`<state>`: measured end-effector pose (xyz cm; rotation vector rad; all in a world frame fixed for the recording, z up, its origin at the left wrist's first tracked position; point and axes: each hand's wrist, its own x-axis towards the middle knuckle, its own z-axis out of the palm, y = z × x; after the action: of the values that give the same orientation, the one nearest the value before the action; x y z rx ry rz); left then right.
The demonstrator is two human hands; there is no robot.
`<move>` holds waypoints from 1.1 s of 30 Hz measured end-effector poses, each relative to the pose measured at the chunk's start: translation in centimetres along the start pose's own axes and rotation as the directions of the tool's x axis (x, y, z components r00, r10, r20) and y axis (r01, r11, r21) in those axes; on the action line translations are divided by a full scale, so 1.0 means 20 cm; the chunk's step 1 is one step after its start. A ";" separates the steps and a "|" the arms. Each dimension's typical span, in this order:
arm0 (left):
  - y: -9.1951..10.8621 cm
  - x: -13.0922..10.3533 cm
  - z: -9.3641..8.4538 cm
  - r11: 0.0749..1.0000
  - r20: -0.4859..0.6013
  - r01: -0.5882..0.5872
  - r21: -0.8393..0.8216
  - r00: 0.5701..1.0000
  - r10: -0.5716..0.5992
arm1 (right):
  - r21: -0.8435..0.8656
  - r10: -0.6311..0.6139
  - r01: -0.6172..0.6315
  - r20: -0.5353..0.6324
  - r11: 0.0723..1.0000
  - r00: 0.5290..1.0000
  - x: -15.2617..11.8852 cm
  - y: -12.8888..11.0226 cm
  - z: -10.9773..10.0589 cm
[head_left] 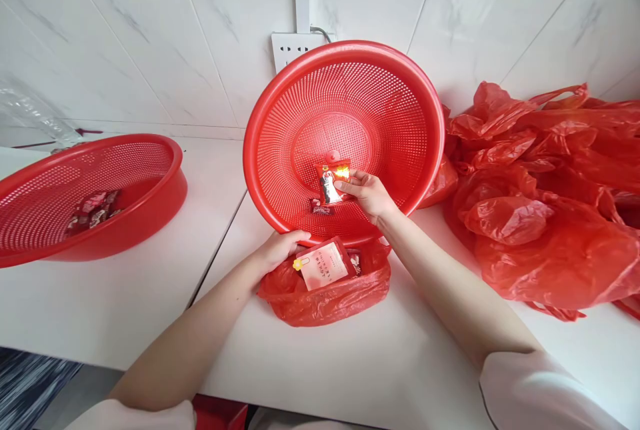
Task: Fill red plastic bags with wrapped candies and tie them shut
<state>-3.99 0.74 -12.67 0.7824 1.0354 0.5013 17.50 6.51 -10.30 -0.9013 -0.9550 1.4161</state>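
In front of me a red perforated plastic basket point(345, 77) is tipped up, its mouth facing me. My right hand point(367, 193) reaches inside, pinching a shiny red snack packet point(329, 183) with a white pattern. Just below that packet, a smaller dark red packet point(321, 208) lies in the basket. My left hand point(281, 250) is closed at the basket's lower rim, thumb along it, its other fingers mostly hidden. Directly beneath the rim sits an open red plastic bag point(325, 307). A pink card point(324, 266) with a yellow clip and some packets show in its mouth.
Another red basket point(165, 217) on the left holds several dark packets point(95, 210). A heap of red plastic bags point(545, 217) lies on the right. Behind are a tiled wall point(125, 30) and a power strip point(293, 47). A seam crosses the white table point(320, 363).
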 end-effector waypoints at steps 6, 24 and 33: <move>0.01 -0.01 0.02 0.998 -0.013 -0.039 -0.039 0.999 0.039 | -0.087 -0.027 0.031 0.044 0.996 0.999 -0.01 0.00 0.00; 0.01 -0.03 0.03 0.849 -0.102 -0.528 -0.037 0.847 0.522 | -0.760 -0.192 0.630 0.603 0.157 0.775 -0.12 -0.01 0.07; 0.06 -0.06 0.04 0.793 -0.177 -0.609 -0.002 0.781 0.599 | -0.659 -0.190 0.662 0.643 0.357 0.742 -0.16 -0.11 0.09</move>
<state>-3.85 0.39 -10.95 1.0358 0.9007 1.1672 16.92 3.30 -7.64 -0.8761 -2.2553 0.5506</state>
